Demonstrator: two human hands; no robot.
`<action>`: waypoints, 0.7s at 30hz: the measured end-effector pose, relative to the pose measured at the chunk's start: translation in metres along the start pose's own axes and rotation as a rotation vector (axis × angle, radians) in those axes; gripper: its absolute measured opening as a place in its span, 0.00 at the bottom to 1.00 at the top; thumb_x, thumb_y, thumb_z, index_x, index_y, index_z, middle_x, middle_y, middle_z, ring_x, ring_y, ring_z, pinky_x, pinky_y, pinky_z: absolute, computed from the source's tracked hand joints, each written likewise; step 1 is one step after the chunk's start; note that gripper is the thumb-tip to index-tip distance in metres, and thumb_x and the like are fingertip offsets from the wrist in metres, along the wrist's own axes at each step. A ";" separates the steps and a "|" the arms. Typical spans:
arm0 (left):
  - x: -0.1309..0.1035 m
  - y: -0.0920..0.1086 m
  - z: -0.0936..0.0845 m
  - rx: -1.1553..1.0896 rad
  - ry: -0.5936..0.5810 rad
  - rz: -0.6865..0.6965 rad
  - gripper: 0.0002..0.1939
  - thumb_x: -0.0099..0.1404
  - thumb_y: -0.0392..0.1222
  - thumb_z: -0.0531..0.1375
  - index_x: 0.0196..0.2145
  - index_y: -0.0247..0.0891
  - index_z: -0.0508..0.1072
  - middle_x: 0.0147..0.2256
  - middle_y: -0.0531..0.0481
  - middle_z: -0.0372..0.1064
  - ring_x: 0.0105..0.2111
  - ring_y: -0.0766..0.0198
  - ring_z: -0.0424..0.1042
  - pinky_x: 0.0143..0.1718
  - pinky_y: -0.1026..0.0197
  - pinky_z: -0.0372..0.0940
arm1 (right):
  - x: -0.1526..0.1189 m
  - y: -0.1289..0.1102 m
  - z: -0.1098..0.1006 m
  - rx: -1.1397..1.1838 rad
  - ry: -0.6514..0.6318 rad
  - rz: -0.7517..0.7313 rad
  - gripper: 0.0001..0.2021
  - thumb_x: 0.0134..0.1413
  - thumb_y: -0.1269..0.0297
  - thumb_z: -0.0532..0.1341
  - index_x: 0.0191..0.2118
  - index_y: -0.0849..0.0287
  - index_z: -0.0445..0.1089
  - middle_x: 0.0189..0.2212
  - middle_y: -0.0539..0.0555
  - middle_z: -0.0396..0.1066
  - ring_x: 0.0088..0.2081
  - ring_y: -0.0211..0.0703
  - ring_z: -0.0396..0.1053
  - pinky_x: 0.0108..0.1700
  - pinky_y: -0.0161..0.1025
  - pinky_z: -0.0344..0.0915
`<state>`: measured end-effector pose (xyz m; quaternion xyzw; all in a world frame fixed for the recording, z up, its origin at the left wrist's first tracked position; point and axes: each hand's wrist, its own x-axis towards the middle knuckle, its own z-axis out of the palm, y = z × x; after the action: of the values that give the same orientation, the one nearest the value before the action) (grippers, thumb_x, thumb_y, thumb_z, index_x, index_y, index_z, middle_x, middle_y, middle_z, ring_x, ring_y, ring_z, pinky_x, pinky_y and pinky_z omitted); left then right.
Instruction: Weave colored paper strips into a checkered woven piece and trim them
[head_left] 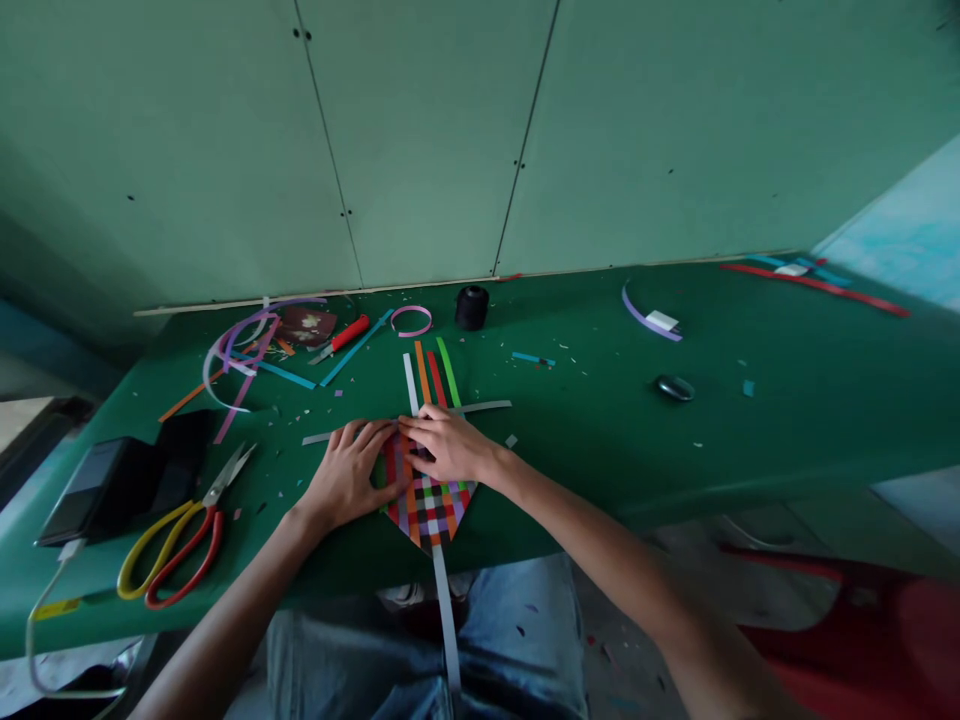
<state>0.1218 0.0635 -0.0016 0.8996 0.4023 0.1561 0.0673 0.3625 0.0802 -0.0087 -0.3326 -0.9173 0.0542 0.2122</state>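
A woven piece of coloured paper strips (435, 512), checked and pointed at its near end, lies at the table's front edge. My left hand (346, 475) grips its left side, thumb on the weave and fingers bent along the top edge. From the other side my right hand (454, 447) presses its fingers on the upper weave, close to the left fingertips. A grey strip (486, 406) crosses under both hands. White, orange, red and green strip ends (437, 378) stick out beyond. Another pale strip (446, 625) hangs from the tip over my lap. My hands hide part of the weave.
Left are scissors (206, 520), a black device (105, 490) with a white cable, a red-handled cutter (349, 333) and loose strips (247, 365). Behind stand a pink ring (412, 321) and black cylinder (472, 308). Rightward lie a dark oval object (674, 387) and red strip (817, 287).
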 end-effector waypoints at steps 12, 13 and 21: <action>-0.001 -0.003 0.002 0.015 -0.009 0.018 0.33 0.68 0.58 0.63 0.68 0.52 0.67 0.65 0.46 0.65 0.62 0.39 0.60 0.62 0.35 0.60 | -0.003 0.000 -0.004 0.115 0.020 0.094 0.27 0.64 0.60 0.67 0.63 0.62 0.59 0.49 0.64 0.75 0.54 0.57 0.72 0.57 0.53 0.72; -0.001 -0.004 0.002 0.017 -0.012 0.021 0.32 0.68 0.58 0.63 0.68 0.53 0.68 0.65 0.46 0.65 0.62 0.39 0.60 0.62 0.35 0.60 | -0.004 0.000 -0.003 0.117 0.028 0.097 0.28 0.64 0.59 0.66 0.63 0.62 0.58 0.50 0.65 0.74 0.55 0.57 0.72 0.57 0.53 0.72; -0.002 -0.004 0.003 0.051 -0.032 0.030 0.34 0.70 0.58 0.62 0.70 0.54 0.64 0.67 0.44 0.62 0.64 0.39 0.59 0.63 0.34 0.59 | -0.011 0.003 0.005 0.124 0.058 0.088 0.33 0.67 0.60 0.64 0.71 0.61 0.51 0.55 0.66 0.73 0.59 0.58 0.70 0.60 0.55 0.70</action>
<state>0.1183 0.0647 -0.0059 0.9094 0.3914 0.1322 0.0483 0.3690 0.0758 -0.0179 -0.3601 -0.8902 0.1102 0.2563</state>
